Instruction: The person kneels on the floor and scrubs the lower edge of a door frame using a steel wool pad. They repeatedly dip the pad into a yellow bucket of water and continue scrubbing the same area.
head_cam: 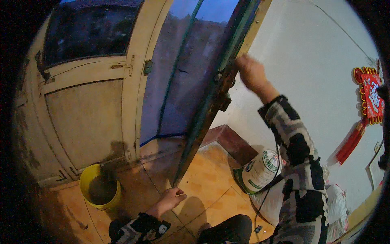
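A door leaf stands ajar and is seen nearly edge-on, with dark green paint and worn wood along its edge. Metal lock hardware sticks out partway down it. My right hand is raised beside the upper part of this edge, its fingers bent; motion blur hides whether they grip the wood. Low down, my left hand is near the leaf's bottom corner, above the tiled floor. Its fingers are curled, and what lies inside them cannot be made out. Both sleeves are patterned black, grey and white.
Left of the doorway stands a yellow bucket, before a cream door panel with a dark window. A white-and-green printed sack rests by the right wall, with a dark cord nearby. A red tasselled ornament hangs there.
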The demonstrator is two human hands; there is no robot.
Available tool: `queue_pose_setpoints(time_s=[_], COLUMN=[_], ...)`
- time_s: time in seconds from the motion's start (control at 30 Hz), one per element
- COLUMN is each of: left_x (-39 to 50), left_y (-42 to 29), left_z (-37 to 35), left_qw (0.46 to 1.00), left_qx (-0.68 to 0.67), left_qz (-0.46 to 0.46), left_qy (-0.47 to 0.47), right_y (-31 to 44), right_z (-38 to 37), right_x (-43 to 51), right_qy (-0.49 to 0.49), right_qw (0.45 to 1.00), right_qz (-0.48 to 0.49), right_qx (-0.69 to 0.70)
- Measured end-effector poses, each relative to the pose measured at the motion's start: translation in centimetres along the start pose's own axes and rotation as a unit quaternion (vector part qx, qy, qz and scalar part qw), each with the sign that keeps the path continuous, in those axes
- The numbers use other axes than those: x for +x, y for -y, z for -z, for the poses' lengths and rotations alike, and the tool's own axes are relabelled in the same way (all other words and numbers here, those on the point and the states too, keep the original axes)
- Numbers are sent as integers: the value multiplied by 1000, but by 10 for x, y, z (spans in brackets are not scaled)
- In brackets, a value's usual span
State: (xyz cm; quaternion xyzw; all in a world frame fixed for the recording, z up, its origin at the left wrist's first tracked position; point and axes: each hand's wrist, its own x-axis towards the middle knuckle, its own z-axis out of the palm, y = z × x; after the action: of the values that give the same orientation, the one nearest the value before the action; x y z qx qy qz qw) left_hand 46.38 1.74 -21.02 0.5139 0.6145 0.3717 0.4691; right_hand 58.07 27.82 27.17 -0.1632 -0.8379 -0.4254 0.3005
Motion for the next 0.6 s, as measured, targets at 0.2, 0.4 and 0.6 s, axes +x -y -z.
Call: queue_pose_setpoints(time_s=[0.2, 0.4, 0.6], left_x=[6, -2, -5], left_y=[10, 2, -1], left_z=[-8, -8, -7], left_qw=[998, 997, 994], left_qx=[32, 19, 75], left_qz=[-46, -65, -72], left_qy=[-29, -30, -40], right_y=[41, 50, 23], right_z=[-1, 3, -13], right_x=[-6, -12, 23], right_qy=[-19, 26, -99], right_qw=[999, 999, 992], right_qz=[-47, 11, -82], right_qx=[18, 18, 5])
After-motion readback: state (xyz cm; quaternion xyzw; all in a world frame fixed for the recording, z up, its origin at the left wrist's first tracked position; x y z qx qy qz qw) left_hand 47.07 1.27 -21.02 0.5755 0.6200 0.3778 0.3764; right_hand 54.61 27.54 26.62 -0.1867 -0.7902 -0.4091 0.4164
